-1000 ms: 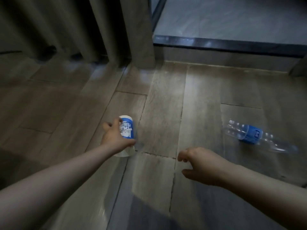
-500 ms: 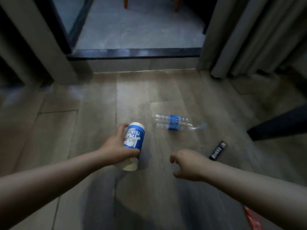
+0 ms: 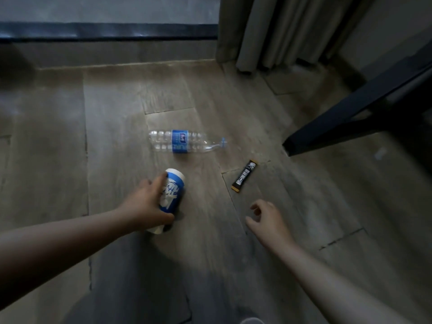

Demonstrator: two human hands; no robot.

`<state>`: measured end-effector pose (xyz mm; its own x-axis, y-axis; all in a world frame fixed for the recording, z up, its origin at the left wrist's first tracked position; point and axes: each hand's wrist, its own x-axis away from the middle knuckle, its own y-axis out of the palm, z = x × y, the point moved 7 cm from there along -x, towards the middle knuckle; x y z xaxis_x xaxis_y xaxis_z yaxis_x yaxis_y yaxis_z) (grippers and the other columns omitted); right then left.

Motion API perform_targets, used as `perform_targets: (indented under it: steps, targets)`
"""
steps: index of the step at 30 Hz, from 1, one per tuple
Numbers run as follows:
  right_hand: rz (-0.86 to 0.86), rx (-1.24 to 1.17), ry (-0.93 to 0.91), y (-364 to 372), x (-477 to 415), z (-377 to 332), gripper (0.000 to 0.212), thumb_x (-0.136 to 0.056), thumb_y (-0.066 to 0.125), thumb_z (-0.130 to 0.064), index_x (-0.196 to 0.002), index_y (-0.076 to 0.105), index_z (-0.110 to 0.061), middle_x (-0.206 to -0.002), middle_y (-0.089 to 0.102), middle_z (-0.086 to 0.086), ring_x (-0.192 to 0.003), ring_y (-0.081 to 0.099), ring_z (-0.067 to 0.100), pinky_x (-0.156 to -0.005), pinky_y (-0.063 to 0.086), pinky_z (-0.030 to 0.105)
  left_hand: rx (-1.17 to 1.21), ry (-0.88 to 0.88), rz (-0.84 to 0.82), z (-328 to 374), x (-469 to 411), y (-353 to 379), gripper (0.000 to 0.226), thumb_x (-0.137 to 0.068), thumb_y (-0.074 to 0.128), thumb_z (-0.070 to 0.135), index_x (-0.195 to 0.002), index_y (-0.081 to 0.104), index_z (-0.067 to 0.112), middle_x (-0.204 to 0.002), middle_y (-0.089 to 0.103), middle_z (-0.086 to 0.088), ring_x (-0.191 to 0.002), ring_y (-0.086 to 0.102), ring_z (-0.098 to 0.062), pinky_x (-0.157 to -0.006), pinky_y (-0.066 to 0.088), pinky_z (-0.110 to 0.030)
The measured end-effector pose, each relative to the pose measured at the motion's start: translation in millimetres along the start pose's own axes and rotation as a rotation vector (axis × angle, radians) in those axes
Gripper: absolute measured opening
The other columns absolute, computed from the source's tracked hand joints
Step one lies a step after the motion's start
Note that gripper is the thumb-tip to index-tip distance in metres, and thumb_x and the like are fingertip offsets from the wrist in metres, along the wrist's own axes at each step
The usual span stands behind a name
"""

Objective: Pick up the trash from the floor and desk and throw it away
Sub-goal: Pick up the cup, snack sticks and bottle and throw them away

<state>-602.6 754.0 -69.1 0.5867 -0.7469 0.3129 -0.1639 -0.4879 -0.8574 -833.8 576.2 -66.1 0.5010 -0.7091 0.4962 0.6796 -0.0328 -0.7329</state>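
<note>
Left hand [image 3: 146, 205] grips blue-and-white paper cup [image 3: 171, 194]; right hand [image 3: 268, 219], fingers loosely spread, should next pinch the black wrapper [image 3: 244, 176] just beyond it.

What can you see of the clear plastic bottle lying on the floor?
The clear plastic bottle lies on its side on the wood-look floor, its neck pointing to the right of the view. Its body is ribbed and see-through, with a blue label bearing white print round the middle and a small blue cap on the neck. It looks empty, though the dim light makes that hard to confirm. Only the floor touches it.
</note>
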Motion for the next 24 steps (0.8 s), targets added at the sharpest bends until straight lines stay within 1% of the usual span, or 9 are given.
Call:
perform_targets:
  steps: [3,7,11,14,17,20,22,24]
  targets:
    - [0.036,0.035,0.055,-4,12,28,0.031,-0.084,0.064,-0.024,-0.113,0.058,-0.014,-0.109,0.055,0.004,-0.098,0.057,0.021,-0.082,0.047,0.031,-0.024,0.016,0.024,-4,0,5,0.118,-0.066,0.081,0.041,-0.152,0.0,0.033,-0.138,0.035,-0.008,-0.12,0.045,-0.024,-0.094,0.046,-0.033]
    - [0.058,0.074,0.13,-8,23,51,0.036,-0.084,0.064,-0.027,-0.116,0.056,-0.015,-0.112,0.055,0.005,-0.101,0.056,0.022,-0.081,0.046,0.031,-0.075,0.033,0.082,-4,-3,9,0.12,-0.064,0.08,0.048,-0.151,-0.001,0.032,-0.137,0.038,-0.011,-0.118,0.046,-0.024,-0.091,0.046,-0.034]
    - [0.052,0.117,0.256,-5,33,70,0.051,-0.078,0.068,-0.031,-0.122,0.047,-0.017,-0.12,0.048,0.008,-0.108,0.055,0.027,-0.085,0.047,0.034,-0.091,0.046,0.105,-7,-6,11,0.12,-0.064,0.08,0.05,-0.151,-0.002,0.032,-0.136,0.04,-0.011,-0.115,0.047,-0.023,-0.088,0.045,-0.033]
    - [0.069,0.131,0.351,-5,37,80,0.061,-0.073,0.071,-0.029,-0.127,0.044,-0.014,-0.126,0.046,0.012,-0.115,0.05,0.032,-0.091,0.045,0.035,-0.091,0.057,0.11,-9,-7,11,0.12,-0.065,0.08,0.047,-0.151,-0.002,0.032,-0.137,0.04,-0.011,-0.116,0.047,-0.024,-0.088,0.046,-0.032]
    - [0.095,0.053,0.428,-8,37,89,0.061,-0.072,0.071,-0.023,-0.126,0.046,-0.011,-0.126,0.047,0.015,-0.114,0.051,0.033,-0.091,0.045,0.034,-0.089,0.065,0.108,-8,-7,12,0.12,-0.065,0.08,0.048,-0.151,-0.002,0.032,-0.138,0.039,-0.012,-0.117,0.047,-0.024,-0.089,0.047,-0.034]
    - [0.094,-0.059,0.423,-6,34,90,0.058,-0.073,0.071,-0.019,-0.126,0.047,-0.012,-0.127,0.046,0.013,-0.112,0.052,0.028,-0.083,0.041,0.026,-0.094,0.072,0.12,-7,-6,11,0.12,-0.065,0.08,0.048,-0.151,-0.001,0.031,-0.137,0.04,-0.011,-0.118,0.046,-0.024,-0.091,0.046,-0.034]
    - [0.12,-0.113,0.397,-6,32,87,0.061,-0.072,0.075,-0.02,-0.127,0.046,-0.014,-0.128,0.046,0.013,-0.115,0.05,0.028,-0.085,0.039,0.026,-0.099,0.073,0.128,-7,-6,11,0.12,-0.065,0.08,0.047,-0.151,-0.001,0.03,-0.135,0.041,-0.011,-0.117,0.047,-0.024,-0.09,0.045,-0.033]
    - [0.181,-0.101,0.391,-9,36,84,0.066,-0.07,0.078,-0.026,-0.127,0.046,-0.014,-0.127,0.046,0.014,-0.116,0.048,0.03,-0.09,0.039,0.03,-0.095,0.071,0.122,-7,-6,11,0.119,-0.065,0.08,0.046,-0.151,-0.001,0.03,-0.135,0.04,-0.011,-0.117,0.047,-0.024,-0.091,0.045,-0.033]
